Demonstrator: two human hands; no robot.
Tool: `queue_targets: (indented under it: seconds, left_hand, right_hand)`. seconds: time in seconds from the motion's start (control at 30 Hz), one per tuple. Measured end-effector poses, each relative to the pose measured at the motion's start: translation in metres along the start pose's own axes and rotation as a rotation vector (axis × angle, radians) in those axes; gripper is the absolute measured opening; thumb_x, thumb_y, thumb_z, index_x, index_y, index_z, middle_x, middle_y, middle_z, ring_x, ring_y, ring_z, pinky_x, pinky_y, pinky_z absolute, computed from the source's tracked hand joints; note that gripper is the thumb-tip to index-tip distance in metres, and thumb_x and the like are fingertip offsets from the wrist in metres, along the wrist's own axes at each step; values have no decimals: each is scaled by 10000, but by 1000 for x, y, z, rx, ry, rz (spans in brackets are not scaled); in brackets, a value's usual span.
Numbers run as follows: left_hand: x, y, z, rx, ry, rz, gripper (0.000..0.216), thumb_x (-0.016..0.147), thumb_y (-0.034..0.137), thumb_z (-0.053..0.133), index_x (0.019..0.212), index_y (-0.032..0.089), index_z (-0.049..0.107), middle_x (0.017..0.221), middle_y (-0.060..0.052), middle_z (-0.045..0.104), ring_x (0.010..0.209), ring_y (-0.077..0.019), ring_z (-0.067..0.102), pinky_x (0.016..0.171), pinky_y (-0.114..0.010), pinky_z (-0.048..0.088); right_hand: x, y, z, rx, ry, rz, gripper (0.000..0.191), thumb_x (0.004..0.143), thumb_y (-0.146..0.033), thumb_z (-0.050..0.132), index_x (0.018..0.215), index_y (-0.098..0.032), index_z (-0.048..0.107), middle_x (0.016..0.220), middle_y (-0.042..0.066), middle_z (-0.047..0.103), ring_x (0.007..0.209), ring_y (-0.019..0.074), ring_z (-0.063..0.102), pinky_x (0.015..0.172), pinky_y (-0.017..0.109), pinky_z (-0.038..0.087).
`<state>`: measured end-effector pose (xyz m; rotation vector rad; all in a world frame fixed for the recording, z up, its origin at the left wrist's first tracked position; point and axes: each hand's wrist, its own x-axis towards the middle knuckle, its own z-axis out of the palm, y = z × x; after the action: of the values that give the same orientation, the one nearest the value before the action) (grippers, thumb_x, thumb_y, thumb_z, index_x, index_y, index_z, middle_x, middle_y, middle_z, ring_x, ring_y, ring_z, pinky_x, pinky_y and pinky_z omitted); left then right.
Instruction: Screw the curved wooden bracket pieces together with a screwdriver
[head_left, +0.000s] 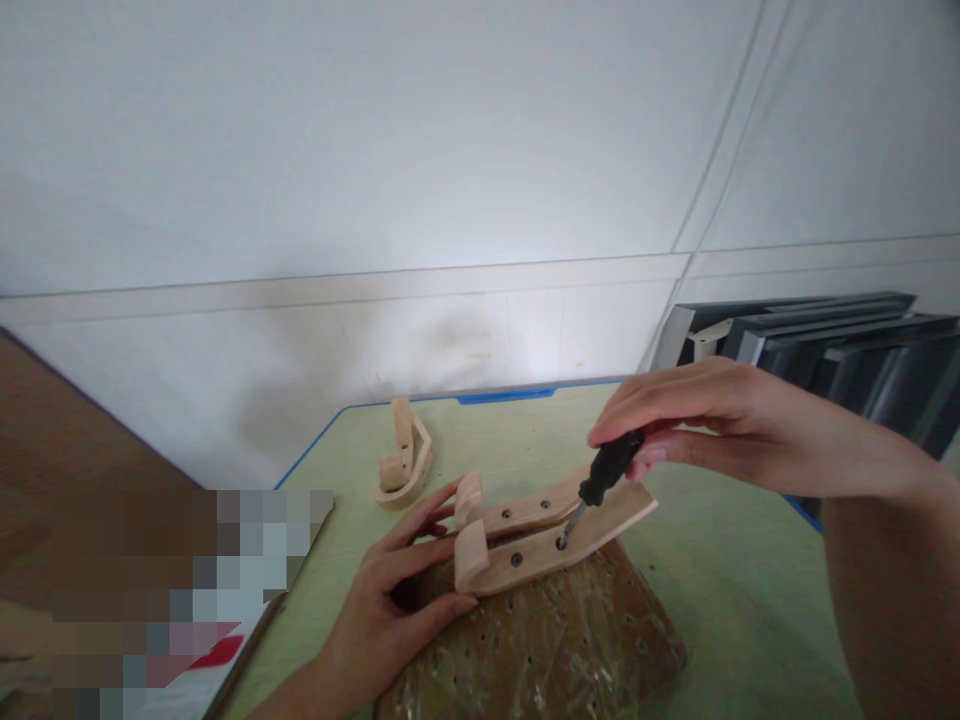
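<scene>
My right hand (675, 420) grips the black handle of a screwdriver (611, 467), tilted down to the left. Its tip meets the right-hand hole of the nearer curved wooden hook (536, 562). A second wooden hook (525, 508) lies alongside, just behind it. Both rest on a worn brown block (540, 640) wrapped in tape or film. My left hand (405, 575) closes around the hooked left ends of both pieces, thumb in front and fingers behind. Dark round fittings or holes show in both hooks; which of these they are, I cannot tell.
Similar wooden hooks (405, 465) stand at the back left of the green table (495, 430) with blue edging. A white wall (450, 150) rises behind. Dark metal profiles (847, 350) lean at the right. A pixelated area (187, 600) covers the lower left.
</scene>
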<state>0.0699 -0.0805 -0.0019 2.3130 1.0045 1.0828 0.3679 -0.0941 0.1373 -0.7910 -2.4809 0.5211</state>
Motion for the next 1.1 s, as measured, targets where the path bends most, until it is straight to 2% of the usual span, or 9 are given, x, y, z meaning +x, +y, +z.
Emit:
queue_targets:
  seconds: [0.2,0.43,0.73,0.87,1.1]
  left_hand:
    - [-1,0,2,-15,37,-22,306,623,311,708,925,340,668,1303,-3,477,1012,-224,573,827,-339,486]
    - [-1,3,2,-34,43,-50,275,610,323,714,883,299,690,1290,-27,489,1006,-234,571,843,-347,475]
    - [0,3,4,-68,42,-53,248,622,315,706,866,272,698,1295,-46,482,999,-244,567,850,-368,469]
    - [1,5,2,-45,48,-53,257,619,324,706,872,280,696,1287,-44,493,990,-245,575,833,-371,483]
    - [1,3,2,-7,40,-33,260,618,341,704,869,273,696,1290,-60,490,982,-244,588,824,-360,492]
  right_hand:
    - [2,3,1,7,27,6,216,828,-190,528,1025,-149,607,931,35,653,812,110,604,683,188,456]
    - [4,7,2,-63,87,20,185,792,-214,582,959,-144,622,858,11,664,746,88,598,648,169,436]
    - [4,4,5,-174,99,48,57,823,-194,524,822,-145,554,739,-15,573,665,77,509,599,186,367]
    - [6,1,8,-278,104,101,138,842,-249,487,740,-157,504,662,-21,508,601,85,451,554,207,325]
    - [8,11,12,-554,93,278,405,880,-350,357,519,-165,368,485,-37,304,452,74,303,488,247,232]
